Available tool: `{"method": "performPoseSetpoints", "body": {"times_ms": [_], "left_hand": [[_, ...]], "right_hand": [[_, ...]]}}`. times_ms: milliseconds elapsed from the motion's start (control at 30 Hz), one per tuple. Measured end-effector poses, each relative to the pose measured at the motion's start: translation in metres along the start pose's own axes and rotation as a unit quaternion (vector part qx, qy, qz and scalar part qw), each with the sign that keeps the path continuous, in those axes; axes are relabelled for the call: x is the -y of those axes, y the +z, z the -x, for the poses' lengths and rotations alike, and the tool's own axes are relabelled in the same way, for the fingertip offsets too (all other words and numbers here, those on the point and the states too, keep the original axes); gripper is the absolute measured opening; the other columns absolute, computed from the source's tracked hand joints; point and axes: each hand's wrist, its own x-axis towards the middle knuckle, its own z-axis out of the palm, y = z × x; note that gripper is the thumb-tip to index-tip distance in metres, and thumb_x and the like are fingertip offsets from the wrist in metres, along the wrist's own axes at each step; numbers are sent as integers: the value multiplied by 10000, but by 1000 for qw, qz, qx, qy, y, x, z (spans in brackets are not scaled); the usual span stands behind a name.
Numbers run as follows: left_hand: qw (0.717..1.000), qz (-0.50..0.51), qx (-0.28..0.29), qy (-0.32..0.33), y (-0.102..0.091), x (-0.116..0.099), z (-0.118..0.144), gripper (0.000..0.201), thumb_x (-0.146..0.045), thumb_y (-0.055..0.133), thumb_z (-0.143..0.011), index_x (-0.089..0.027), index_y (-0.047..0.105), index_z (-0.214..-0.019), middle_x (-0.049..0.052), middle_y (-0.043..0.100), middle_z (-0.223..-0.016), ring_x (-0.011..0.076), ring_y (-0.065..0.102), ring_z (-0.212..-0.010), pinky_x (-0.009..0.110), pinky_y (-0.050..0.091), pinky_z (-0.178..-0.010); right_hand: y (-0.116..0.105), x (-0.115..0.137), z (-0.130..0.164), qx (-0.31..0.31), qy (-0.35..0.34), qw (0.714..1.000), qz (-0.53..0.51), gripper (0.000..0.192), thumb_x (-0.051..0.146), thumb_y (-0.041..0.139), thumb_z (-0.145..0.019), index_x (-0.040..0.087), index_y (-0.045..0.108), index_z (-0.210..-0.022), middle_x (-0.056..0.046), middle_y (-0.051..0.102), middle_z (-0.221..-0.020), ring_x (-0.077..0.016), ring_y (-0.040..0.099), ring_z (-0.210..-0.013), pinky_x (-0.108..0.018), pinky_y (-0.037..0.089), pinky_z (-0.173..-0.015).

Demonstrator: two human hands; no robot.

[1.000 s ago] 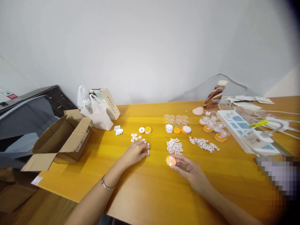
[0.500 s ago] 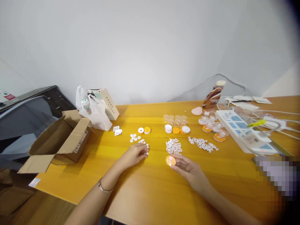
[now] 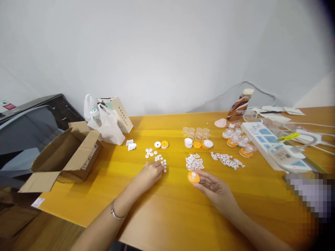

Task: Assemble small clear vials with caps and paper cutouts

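My right hand (image 3: 213, 186) pinches the rim of a round orange disc (image 3: 192, 178) with a white middle, holding it tilted above the table. My left hand (image 3: 151, 173) is closed, fingers curled down at the near edge of a group of small white round pieces (image 3: 157, 158); whatever lies under its fingertips is hidden. Beyond my right hand is a pile of white spoked wheel-like parts (image 3: 194, 162). A second cluster of white toothed parts (image 3: 227, 160) spreads to its right. Farther back stand white cups (image 3: 188, 143) and an orange ring (image 3: 196, 145).
Clear plastic cups (image 3: 199, 134) stand in rows at the back. Capped orange-and-clear pieces (image 3: 247, 151) sit beside a power strip (image 3: 264, 139) with cables. A brown bottle (image 3: 239, 106) is behind them. At left are an open cardboard box (image 3: 86, 153), a plastic bag (image 3: 108, 129) and foil packets (image 3: 131, 144).
My left hand has moved slightly right, its fingers drawn closer together over the white pieces. The orange disc in my right hand has shifted a little to the right and turned slightly.
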Motion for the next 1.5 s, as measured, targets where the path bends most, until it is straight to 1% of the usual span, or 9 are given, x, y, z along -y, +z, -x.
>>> {"method": "performPoseSetpoints", "body": {"times_ms": [67,233,400,667,833,1233,1367,1433,1500], "left_hand": [[999,11,-26,15,3,-6,0,182,-59,426,-797,-161,574,-832,46,594,-792,146,569,-746,246,464,-678],[975,153,-132,93,4,-40,4,192,-124,434,-854,-158,570,-985,69,634,-912,131,596,-839,248,502,-756],[951,197,-176,159,1,-67,11,259,-102,468,-844,-149,546,-1086,79,640,-973,125,595,-897,232,511,-795],[955,125,-175,205,-6,-73,13,243,-88,476,-844,-125,547,-1073,74,646,-977,132,577,-913,279,476,-827],[959,58,-184,207,-5,-72,14,229,-132,461,-866,-149,553,-1075,56,655,-996,134,561,-912,273,419,-749],[961,63,-164,212,-8,-72,17,284,-118,431,-873,-142,516,-1142,63,643,-1044,147,544,-950,288,364,-769],[952,134,-214,175,-5,-71,17,306,-87,474,-835,-179,524,-1122,53,648,-978,144,553,-906,283,389,-760],[941,214,-240,102,-5,-73,14,253,-99,509,-812,-179,549,-1049,51,635,-918,141,554,-858,279,407,-753],[923,317,-219,-5,-6,-76,11,174,-161,531,-809,-161,556,-982,56,614,-874,137,552,-808,265,424,-720]], "right_hand": [[0,0,0,-1,1,1000,-11,421,382,732,-634,238,640,-1019,-50,715,-929,-223,660,-867,-378,523,-842],[3,2,4,4,19,1000,-21,400,360,742,-626,237,646,-994,-49,717,-923,-221,661,-866,-378,512,-858],[8,4,8,37,24,999,-19,390,370,726,-643,233,643,-998,-62,712,-952,-227,657,-888,-382,506,-868],[12,7,13,72,34,997,-20,365,352,709,-668,222,639,-1002,-70,709,-968,-217,660,-888,-352,524,-842],[11,8,15,71,30,997,-10,356,355,699,-678,234,636,-1007,-64,706,-975,-210,659,-887,-342,526,-838],[9,7,14,66,23,997,-35,338,315,715,-667,239,647,-989,-62,714,-940,-210,664,-871,-336,528,-827],[9,7,13,52,22,998,-22,359,330,722,-655,236,651,-994,-58,722,-905,-209,670,-844,-347,528,-827],[8,7,13,40,16,999,-11,364,327,724,-650,234,656,-995,-56,726,-884,-209,673,-831,-348,528,-826],[7,8,13,31,3,999,-6,350,311,728,-646,244,665,-983,-46,728,-874,-203,676,-819,-332,531,-816]]}}
